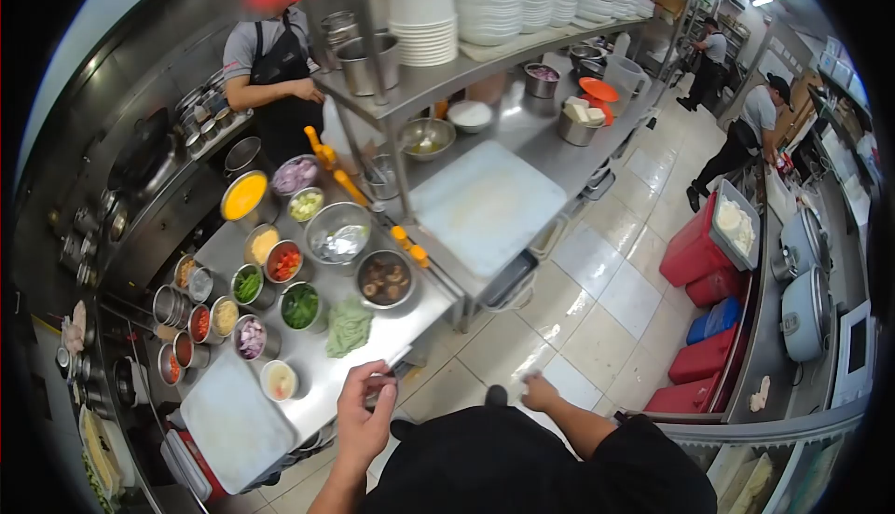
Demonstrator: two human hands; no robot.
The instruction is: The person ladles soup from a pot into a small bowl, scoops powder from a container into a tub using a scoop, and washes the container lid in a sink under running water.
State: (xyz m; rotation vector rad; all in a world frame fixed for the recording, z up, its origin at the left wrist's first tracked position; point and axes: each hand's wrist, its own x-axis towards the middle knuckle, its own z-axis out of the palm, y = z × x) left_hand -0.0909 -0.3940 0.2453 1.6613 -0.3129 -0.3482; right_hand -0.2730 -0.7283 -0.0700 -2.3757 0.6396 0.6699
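Note:
My left hand is raised beside the front corner of the steel prep table, thumb and bent fingers apart, with no held thing visible. Closest to it on the table are a crumpled green cloth and a small white tub. A steel pot of mushrooms stands behind the cloth, with a pot of chopped green leaves to its left. My right hand hangs over the tiled floor, slightly blurred, its fingers loose and touching nothing.
Several pots of cut vegetables and a white cutting board cover the left table. Another board lies on the back counter under a shelf of stacked bowls. A co-worker stands behind the table. Red bins line the right.

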